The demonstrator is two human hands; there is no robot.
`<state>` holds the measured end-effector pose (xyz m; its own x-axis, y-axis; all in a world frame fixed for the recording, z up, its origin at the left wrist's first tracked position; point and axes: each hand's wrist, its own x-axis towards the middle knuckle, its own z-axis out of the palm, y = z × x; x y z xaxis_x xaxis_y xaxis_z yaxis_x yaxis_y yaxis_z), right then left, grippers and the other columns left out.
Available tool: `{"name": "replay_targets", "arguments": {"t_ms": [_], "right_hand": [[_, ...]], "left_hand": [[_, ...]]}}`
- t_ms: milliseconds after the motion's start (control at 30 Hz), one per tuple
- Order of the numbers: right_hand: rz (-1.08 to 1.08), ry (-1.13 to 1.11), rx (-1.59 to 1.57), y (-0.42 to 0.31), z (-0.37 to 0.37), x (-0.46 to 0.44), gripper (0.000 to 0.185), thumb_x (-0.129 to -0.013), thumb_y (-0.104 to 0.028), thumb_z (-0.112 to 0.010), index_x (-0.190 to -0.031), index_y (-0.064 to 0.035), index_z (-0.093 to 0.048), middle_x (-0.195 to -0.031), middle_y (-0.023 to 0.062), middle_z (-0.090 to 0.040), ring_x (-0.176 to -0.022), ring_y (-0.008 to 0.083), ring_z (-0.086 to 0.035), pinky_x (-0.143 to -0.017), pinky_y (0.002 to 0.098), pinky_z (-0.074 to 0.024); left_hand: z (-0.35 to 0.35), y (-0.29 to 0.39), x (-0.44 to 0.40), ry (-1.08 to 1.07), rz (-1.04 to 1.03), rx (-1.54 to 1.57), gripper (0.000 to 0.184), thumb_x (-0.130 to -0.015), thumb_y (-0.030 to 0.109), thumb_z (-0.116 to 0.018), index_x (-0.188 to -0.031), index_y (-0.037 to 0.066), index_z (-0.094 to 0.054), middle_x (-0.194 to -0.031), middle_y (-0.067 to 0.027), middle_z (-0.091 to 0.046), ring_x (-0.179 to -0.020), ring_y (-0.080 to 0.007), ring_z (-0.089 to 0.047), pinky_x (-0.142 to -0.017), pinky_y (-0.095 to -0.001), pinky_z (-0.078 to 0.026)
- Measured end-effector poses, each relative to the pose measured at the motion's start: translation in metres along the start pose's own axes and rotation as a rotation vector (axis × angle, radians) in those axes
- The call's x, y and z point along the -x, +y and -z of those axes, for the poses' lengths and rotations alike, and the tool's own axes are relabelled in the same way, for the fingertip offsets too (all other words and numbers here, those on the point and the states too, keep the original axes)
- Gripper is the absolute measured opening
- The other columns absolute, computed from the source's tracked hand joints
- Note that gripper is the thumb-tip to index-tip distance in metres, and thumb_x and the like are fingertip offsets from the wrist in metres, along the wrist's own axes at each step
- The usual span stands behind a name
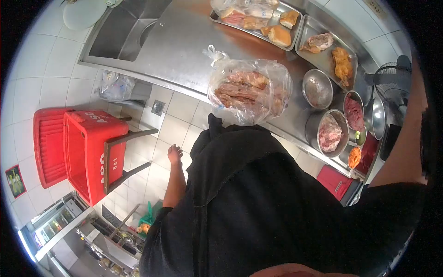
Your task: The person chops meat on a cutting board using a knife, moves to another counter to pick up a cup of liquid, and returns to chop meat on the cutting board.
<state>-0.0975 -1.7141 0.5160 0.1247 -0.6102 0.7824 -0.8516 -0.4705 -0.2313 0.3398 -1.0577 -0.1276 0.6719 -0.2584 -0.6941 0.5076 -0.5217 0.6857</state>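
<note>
My left hand (175, 154) hangs low at my side, above the tiled floor. Its fingers are loosely curled and apart, with nothing in them. My right arm (400, 138) reaches up along the right side of the view; the hand at its end lies outside the picture. In front of my body, a knotted clear plastic bag of meat (244, 90) lies at the edge of the steel counter (180, 51). Neither hand touches it. Beneath the right arm's side stand a pot of pale raw meat (330, 134) and a bowl of red meat (354, 112).
A tray (299, 46) of chicken pieces and a tray with bagged meat (249, 16) line the back. Nearby are a metal bowl (317, 88), a wire strainer (392, 79) and shredded orange food (354, 158). A sink (115, 34) and red crate (94, 152) are leftward.
</note>
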Motion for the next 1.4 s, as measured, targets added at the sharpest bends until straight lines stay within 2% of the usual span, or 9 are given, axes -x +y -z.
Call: {"name": "replay_targets", "arguments": {"t_ms": [133,333,400,467,533,867,1167,1267,1400], "right_hand": [[-0.017,0.036,-0.030,0.006,0.015,0.016,0.089,-0.076,-0.061,-0.086,-0.131,0.0055,-0.063,-0.119,0.0204,-0.073,-0.109,0.0287,-0.071,-0.097,0.0400,-0.0544],[-0.112,0.180,-0.168,-0.008,0.077,0.078,0.085,-0.076,-0.057,-0.088,-0.130,0.0048,-0.064,-0.118,0.0193,-0.073,-0.107,0.0273,-0.071,-0.096,0.0398,-0.0547],[-0.208,0.088,-0.335,-0.041,0.088,0.143,0.084,-0.076,-0.056,-0.088,-0.130,0.0046,-0.064,-0.117,0.0189,-0.073,-0.106,0.0268,-0.071,-0.096,0.0398,-0.0548],[-0.341,-0.076,-0.577,-0.103,0.087,0.213,0.078,-0.072,-0.029,-0.096,-0.132,0.0045,-0.057,-0.121,0.0141,-0.069,-0.107,0.0254,-0.068,-0.098,0.0398,-0.0540],[-0.095,-0.092,-0.659,-0.103,0.073,0.257,0.094,-0.064,-0.033,-0.099,-0.138,0.0031,-0.054,-0.126,0.0179,-0.069,-0.114,0.0280,-0.069,-0.103,0.0415,-0.0539],[-0.315,-0.473,-0.934,-0.121,0.082,0.287,0.094,-0.063,-0.035,-0.096,-0.140,0.0015,-0.058,-0.132,0.0186,-0.068,-0.120,0.0296,-0.069,-0.107,0.0416,-0.0519],[-0.375,-0.589,-1.062,-0.103,0.073,0.322,0.077,-0.073,-0.031,-0.088,-0.137,0.0021,-0.060,-0.131,0.0182,-0.068,-0.121,0.0288,-0.068,-0.108,0.0411,-0.0509],[-0.370,-0.638,-1.071,-0.104,0.071,0.335,0.072,-0.076,-0.029,-0.086,-0.136,0.0023,-0.060,-0.131,0.0180,-0.068,-0.121,0.0285,-0.067,-0.108,0.0410,-0.0505],[-0.380,-0.655,-1.065,-0.106,0.071,0.356,0.065,-0.080,-0.027,-0.082,-0.134,0.0025,-0.061,-0.131,0.0178,-0.069,-0.122,0.0282,-0.067,-0.109,0.0408,-0.0501]], "left_hand": [[-0.008,0.020,-0.007,-0.031,-0.033,0.027,0.031,-0.104,0.027,-0.058,-0.124,0.005,-0.061,-0.100,-0.0105,-0.067,-0.075,-0.0171,-0.062,-0.060,-0.0296,-0.048],[-0.020,0.029,-0.049,-0.087,-0.077,-0.044,0.035,-0.104,0.032,-0.061,-0.127,0.006,-0.062,-0.102,-0.0116,-0.072,-0.074,-0.0180,-0.065,-0.059,-0.0314,-0.049],[-0.032,0.040,-0.055,-0.081,-0.071,-0.095,0.033,-0.103,0.032,-0.061,-0.125,0.007,-0.061,-0.102,-0.0119,-0.071,-0.072,-0.0176,-0.064,-0.057,-0.0301,-0.048],[-0.045,0.052,-0.058,-0.132,-0.081,-0.086,0.031,-0.103,0.031,-0.059,-0.123,0.007,-0.060,-0.101,-0.0116,-0.069,-0.071,-0.0176,-0.063,-0.056,-0.0304,-0.048],[-0.052,0.065,-0.063,-0.167,-0.092,-0.102,0.030,-0.103,0.031,-0.059,-0.122,0.007,-0.060,-0.100,-0.0112,-0.068,-0.071,-0.0176,-0.063,-0.055,-0.0303,-0.047],[-0.116,0.169,-0.027,-0.366,-0.381,-0.142,0.031,-0.108,0.032,-0.057,-0.124,0.006,-0.064,-0.105,-0.0088,-0.072,-0.086,-0.0180,-0.067,-0.071,-0.0330,-0.053],[-0.184,0.424,0.180,-0.529,-1.249,-0.324,0.024,-0.104,0.020,-0.068,-0.119,0.002,-0.071,-0.113,-0.0063,-0.072,-0.107,-0.0146,-0.065,-0.097,-0.0327,-0.052],[-0.188,0.534,0.274,-0.631,-1.650,-0.256,0.022,-0.101,0.015,-0.070,-0.118,0.001,-0.072,-0.115,-0.0058,-0.073,-0.107,-0.0142,-0.066,-0.096,-0.0310,-0.053],[-0.178,0.584,0.389,-0.435,-2.107,-0.153,0.021,-0.100,0.015,-0.072,-0.115,0.001,-0.072,-0.103,-0.0067,-0.074,-0.099,-0.0128,-0.067,-0.090,-0.0288,-0.054]]}}
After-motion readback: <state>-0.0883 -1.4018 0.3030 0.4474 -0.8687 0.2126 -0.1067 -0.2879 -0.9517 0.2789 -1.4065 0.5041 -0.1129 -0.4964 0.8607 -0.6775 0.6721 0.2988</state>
